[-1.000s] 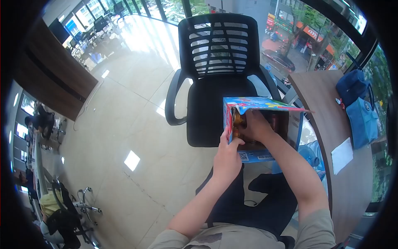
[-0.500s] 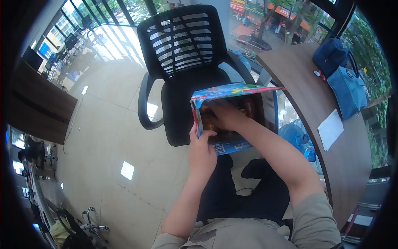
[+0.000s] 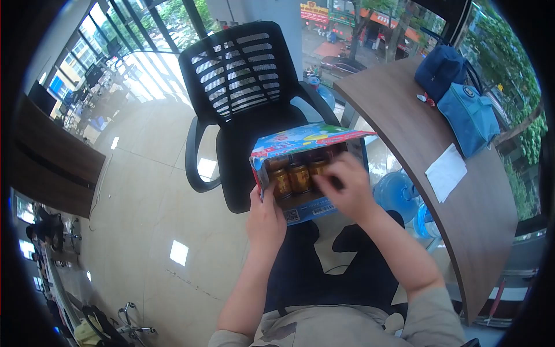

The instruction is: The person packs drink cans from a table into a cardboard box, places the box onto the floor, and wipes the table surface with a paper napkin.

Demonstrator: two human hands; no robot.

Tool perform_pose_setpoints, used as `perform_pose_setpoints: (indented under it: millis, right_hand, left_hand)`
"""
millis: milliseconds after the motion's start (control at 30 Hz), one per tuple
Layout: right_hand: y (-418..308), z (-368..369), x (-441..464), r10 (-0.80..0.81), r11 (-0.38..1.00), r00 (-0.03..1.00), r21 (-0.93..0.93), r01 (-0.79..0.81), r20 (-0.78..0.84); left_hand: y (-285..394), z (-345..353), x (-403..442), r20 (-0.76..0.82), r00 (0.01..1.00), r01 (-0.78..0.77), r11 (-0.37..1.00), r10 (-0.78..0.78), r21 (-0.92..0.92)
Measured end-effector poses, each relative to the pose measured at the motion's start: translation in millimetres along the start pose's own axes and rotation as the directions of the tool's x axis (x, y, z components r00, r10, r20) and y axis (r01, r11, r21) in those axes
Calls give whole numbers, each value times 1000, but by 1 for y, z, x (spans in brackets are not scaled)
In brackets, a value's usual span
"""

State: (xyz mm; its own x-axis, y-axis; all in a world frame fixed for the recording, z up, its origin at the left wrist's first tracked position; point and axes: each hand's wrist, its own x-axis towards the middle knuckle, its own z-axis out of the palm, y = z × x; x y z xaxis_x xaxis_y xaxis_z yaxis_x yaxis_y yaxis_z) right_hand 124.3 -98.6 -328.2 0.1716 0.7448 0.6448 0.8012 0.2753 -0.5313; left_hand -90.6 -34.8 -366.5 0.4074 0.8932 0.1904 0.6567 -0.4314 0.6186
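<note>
The brown table (image 3: 399, 118) bears a navy bag (image 3: 440, 69), blue bag (image 3: 469, 118), white sheet (image 3: 446, 173) and red-and-white item (image 3: 426, 100)

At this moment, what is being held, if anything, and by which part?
The left hand holds the box by its left edge; whether the right hand holds anything is too blurred to tell.

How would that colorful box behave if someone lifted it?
Probably heavy for its size, since the box holds several jars. They might slide or tip out if its open side dipped. The thin-looking walls may flex; the left hand grips one edge.
</note>
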Motion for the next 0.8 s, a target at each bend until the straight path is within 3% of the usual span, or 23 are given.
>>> perform_pose_setpoints:
  millis: [100,233,267,300,333,367,400,467,567,667,733,800]
  right_hand:
    - [14,-25,-29,197,972,952,-84,-221,-234]
    - [40,-38,-49,511,841,826,-60,-537,-237]
    - [46,-36,-47,557,818,805,-32,-574,-205]
    - [52,-32,-42,541,832,815,-10,-555,-208]
    - [57,-30,-35,536,828,826,-80,-555,-175]
    - [55,-28,-25,485,864,856,-55,-501,-179]
    - [55,-27,-16,534,837,837,-63,-543,-119]
    - [71,-20,-9,500,832,864,-241,-500,-63]
    - [74,-15,-4,608,764,793,-248,-596,-32]
    - [76,-24,0,624,734,780,-366,-572,32]
    - [70,-28,5,633,732,772,-373,-571,61]
    - [71,-30,18,718,653,681,-475,-590,141]
  left_hand:
    - [-9,-1,5,-33,999,-35,993,39,116]
    - [-14,5,10,-131,976,-161,983,172,94]
    - [-13,8,12,-209,977,-44,999,46,17]
    - [-9,11,15,-268,960,65,995,-83,-73]
    - [-5,6,20,-246,962,90,989,-117,-121]
    - [-1,1,23,-235,966,82,992,-104,-99]
    - [-10,2,31,-200,977,61,997,-69,-46]
    - [-17,3,41,-171,985,43,999,-37,30]
    - [-16,-4,48,-128,991,55,992,-40,110]
    - [-4,-4,45,-106,987,130,990,-123,63]
    - [-4,-7,47,-99,985,153,975,-138,159]
    - [-3,-9,52,-115,979,188,964,-169,187]
